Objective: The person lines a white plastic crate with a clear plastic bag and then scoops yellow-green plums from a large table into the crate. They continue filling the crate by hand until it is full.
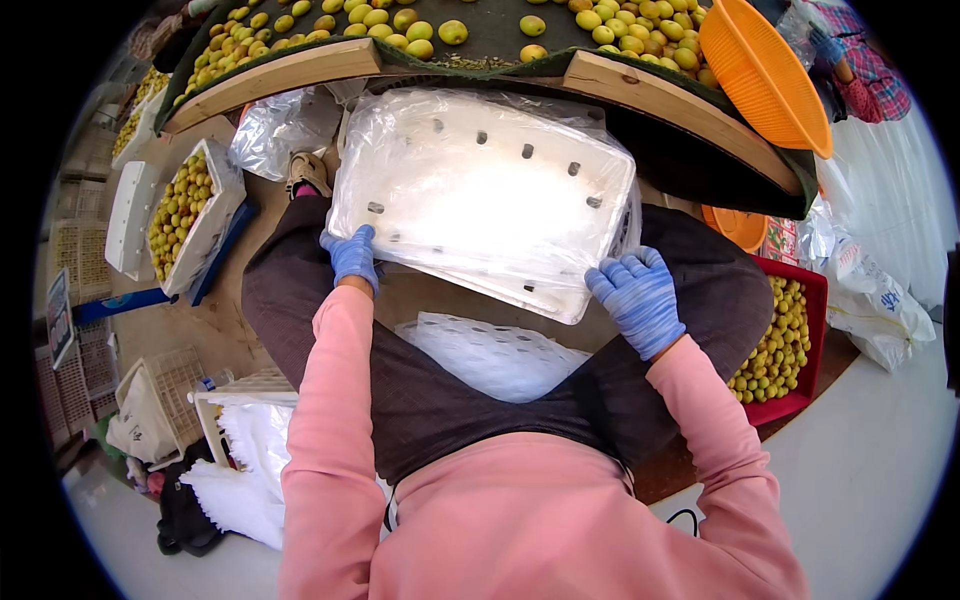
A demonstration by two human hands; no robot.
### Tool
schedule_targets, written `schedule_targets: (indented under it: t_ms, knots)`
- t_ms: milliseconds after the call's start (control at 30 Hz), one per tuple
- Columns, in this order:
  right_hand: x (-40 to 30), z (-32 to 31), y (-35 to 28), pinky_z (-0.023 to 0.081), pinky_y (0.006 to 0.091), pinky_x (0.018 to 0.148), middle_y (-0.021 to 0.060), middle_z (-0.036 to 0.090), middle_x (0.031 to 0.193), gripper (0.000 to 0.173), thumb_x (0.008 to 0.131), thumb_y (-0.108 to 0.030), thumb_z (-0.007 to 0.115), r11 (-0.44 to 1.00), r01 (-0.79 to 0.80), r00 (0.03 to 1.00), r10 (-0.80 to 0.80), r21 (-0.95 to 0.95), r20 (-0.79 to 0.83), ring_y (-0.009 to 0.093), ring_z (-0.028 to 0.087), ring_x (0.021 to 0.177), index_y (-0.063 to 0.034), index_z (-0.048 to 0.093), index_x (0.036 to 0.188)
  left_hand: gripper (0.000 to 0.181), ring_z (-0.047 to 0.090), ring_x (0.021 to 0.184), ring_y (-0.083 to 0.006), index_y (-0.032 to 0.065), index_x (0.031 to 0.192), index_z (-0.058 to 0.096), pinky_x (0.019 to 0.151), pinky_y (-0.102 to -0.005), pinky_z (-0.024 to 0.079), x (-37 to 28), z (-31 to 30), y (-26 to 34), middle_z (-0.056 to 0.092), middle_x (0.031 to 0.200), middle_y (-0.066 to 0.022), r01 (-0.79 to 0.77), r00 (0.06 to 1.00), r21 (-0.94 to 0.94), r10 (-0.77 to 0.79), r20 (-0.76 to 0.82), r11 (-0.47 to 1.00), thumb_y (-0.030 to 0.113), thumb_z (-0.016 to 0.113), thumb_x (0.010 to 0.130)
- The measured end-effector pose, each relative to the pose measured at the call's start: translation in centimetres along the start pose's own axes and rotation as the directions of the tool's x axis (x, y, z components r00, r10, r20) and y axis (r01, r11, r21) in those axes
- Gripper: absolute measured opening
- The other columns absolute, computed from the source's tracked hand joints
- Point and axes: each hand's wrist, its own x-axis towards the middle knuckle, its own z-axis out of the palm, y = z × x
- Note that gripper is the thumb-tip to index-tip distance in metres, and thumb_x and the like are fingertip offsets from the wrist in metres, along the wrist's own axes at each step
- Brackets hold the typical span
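A white foam crate (480,180) with small dark slots, covered by clear plastic film (607,112), lies tilted between my knees. My left hand (352,255), in a blue knit glove, grips its near left corner with the thumb on top. At the near right corner, my gloved right hand (637,300) has its fingers curled on the film and rim; the fingertips are partly hidden. Another white foam edge (517,291) shows beneath the crate. Below it, between my thighs, sits a white perforated foam sheet (491,352).
Yellow-green fruits (420,30) lie on a cloth-lined table with a wooden edge (675,116). An orange basket (769,75) leans at its right. Fruit fills a red crate (814,345) and a left foam box (217,180). Another person's gloved hand (829,45) is at upper right.
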Motion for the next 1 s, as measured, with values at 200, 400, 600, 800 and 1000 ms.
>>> schedule_targets:
  t_ms: [200,400,600,800,1000]
  knots:
    - [-4.9,0.6,-3.5,0.043,0.0354,0.088,0.0016,0.062,0.091,0.019,0.077,-0.013,0.056,0.987,-0.120,0.975,0.096,0.110,0.202,0.018,0.061,0.089,-0.0156,0.065,0.094,0.076,0.060,0.098,-0.0326,0.0151,0.137,0.020,0.070,-0.0503,0.056,3.5,1.1,-1.7,0.048,0.124,-0.0189,-0.060,0.997,0.112,0.064,-0.036,0.992,0.001,0.064,0.077]
    - [-3.8,6.0,-3.4,0.038,0.0358,0.101,0.0079,0.062,0.115,0.025,0.084,-0.012,0.051,0.977,-0.180,0.844,0.095,0.112,0.527,0.023,0.057,0.111,-0.0105,0.064,0.106,0.067,0.061,0.093,-0.0371,0.0133,0.130,0.021,0.063,-0.0579,0.056,4.9,0.2,0.0,0.047,0.119,-0.0225,-0.063,0.996,0.138,0.071,-0.057,0.988,0.003,0.062,0.079]
    - [-2.8,9.3,-7.2,0.028,0.0452,0.110,0.0095,0.048,0.139,0.046,0.091,-0.015,0.044,0.989,0.020,0.778,-0.106,0.145,0.619,0.028,0.043,0.130,-0.0144,0.046,0.137,0.074,0.057,0.105,-0.0366,0.0106,0.134,0.022,0.075,-0.0580,0.053,6.2,-1.4,0.9,0.044,0.127,-0.0211,0.158,0.987,0.073,-0.158,-0.015,0.985,0.013,0.069,0.078]
    - [0.4,4.0,-4.9,0.042,0.0399,0.098,0.0105,0.056,0.126,0.039,0.087,-0.014,0.055,0.894,-0.211,0.785,-0.085,0.394,0.613,0.030,0.054,0.115,-0.0122,0.055,0.126,0.054,0.058,0.099,-0.0268,0.0073,0.132,0.041,0.078,-0.0440,0.050,5.8,-1.8,-0.3,0.053,0.123,-0.0148,0.042,0.994,0.000,-0.042,0.098,0.999,0.016,0.066,0.085]
    - [0.8,-2.1,1.1,0.050,0.0302,0.079,0.0143,0.065,0.093,0.022,0.084,-0.004,0.063,0.443,-0.485,0.874,0.260,0.754,0.409,0.026,0.064,0.084,-0.0046,0.066,0.106,0.030,0.060,0.085,-0.0156,-0.0050,0.115,0.060,0.082,-0.0263,0.048,6.8,-1.9,-1.6,0.066,0.105,-0.0100,-0.384,0.919,-0.038,0.379,-0.106,0.922,0.000,0.056,0.086]
